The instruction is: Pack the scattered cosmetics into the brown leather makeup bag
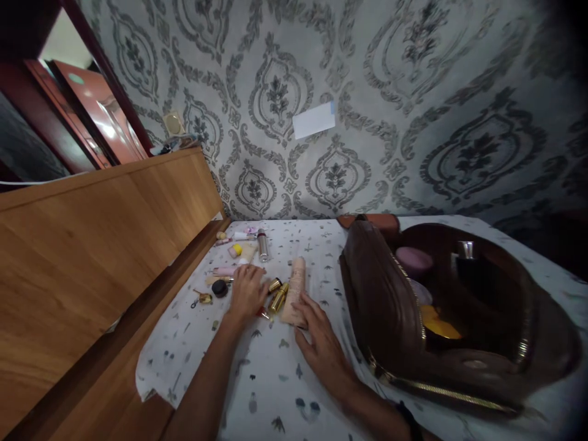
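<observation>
My right hand point(324, 340) is at the lower end of a beige tube point(294, 288), its fingers on the tube's side and the thumb by its base. The tube lies on the patterned white cloth. Palm down, my left hand point(248, 294) rests among small cosmetics, fingers apart and partly bent; what lies under the palm is hidden. Between the hands are a gold lipstick point(278, 298), a short gold-and-black piece point(274, 285) and a small red item point(263, 313). A round black jar point(219, 288) sits left of my left hand.
An open brown bag point(381, 294) stands at the right, with a yellow item point(440, 323) and a silver-capped bottle point(466, 257) inside. A silver cylinder point(262, 246) and a yellow-tipped item point(235, 250) lie farther back. A wooden board point(114, 226) borders the left side.
</observation>
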Demonstrator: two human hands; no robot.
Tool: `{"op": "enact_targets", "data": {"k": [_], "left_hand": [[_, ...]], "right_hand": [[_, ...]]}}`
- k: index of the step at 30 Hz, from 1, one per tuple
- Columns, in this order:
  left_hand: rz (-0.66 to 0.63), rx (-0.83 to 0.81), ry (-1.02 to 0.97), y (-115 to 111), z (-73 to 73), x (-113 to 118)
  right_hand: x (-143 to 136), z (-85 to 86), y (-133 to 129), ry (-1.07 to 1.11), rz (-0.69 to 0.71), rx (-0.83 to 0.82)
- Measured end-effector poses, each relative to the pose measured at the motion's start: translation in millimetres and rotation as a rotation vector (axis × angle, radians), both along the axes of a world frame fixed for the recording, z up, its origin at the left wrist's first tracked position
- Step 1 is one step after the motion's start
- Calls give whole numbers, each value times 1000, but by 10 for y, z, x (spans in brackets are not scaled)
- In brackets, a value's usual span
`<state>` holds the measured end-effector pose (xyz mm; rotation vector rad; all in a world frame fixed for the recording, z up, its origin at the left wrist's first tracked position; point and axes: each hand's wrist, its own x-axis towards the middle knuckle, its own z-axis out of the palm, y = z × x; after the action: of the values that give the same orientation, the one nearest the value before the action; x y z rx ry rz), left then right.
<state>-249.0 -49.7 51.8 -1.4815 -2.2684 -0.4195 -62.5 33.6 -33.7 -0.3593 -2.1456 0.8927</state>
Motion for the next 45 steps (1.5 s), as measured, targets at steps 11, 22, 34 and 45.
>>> {"op": "enact_targets", "data": {"k": [11, 22, 34, 45], "left_hand": [[186, -24, 0, 10, -7, -76], [248, 150, -123, -346, 126, -513], [-155, 94, -171, -193, 3, -453], [-234, 83, -187, -137, -41, -379]], "right_hand": [[11, 55, 37, -27, 35, 40], [9, 17, 19, -58, 7, 145], [22, 107, 18, -96, 140, -31], [-29, 63, -6, -12, 173, -72]]}}
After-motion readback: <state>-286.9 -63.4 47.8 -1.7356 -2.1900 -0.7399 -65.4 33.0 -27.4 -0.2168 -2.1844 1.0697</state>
